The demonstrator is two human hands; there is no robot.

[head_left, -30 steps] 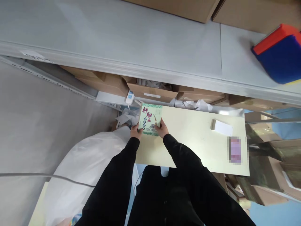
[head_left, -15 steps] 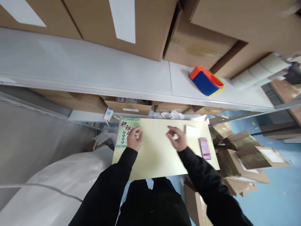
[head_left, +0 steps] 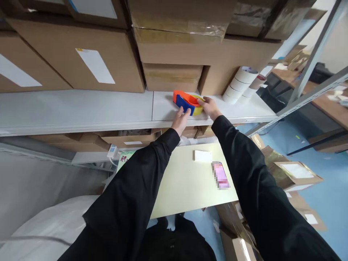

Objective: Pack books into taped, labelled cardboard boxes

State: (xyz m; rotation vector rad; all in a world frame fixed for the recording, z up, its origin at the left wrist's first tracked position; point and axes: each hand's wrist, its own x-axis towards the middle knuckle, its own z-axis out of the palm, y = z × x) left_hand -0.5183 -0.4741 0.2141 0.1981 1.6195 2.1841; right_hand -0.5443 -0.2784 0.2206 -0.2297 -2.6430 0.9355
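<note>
A nested set of orange, blue and yellow open-topped plastic pieces (head_left: 182, 103) lies near the front edge of the white shelf. It looks like hollow, rounded holders; their exact kind I cannot tell. My left hand (head_left: 181, 121) has its thumb and fingertips on the front of the blue piece. At the right end, my right hand (head_left: 211, 108) grips the yellow piece (head_left: 197, 110), its fingertips at the rim. On the cream tabletop (head_left: 179, 181) below the shelf lie a small white box (head_left: 203, 156) and a phone (head_left: 220, 175) with a pink screen.
Large cardboard boxes (head_left: 174, 50) line the back of the shelf (head_left: 108, 108). Several white tape rolls (head_left: 240, 85) are stacked at its right. A green printed sheet (head_left: 125, 157) lies at the tabletop's left. More cartons (head_left: 297, 174) stand on the floor, right; white sacking (head_left: 54, 217) bulges at left.
Both hands have risen from above the tabletop to the shelf and reached the coloured pieces. The yellow piece now shows more beside the blue one. The camera view has tilted up and shifted right.
</note>
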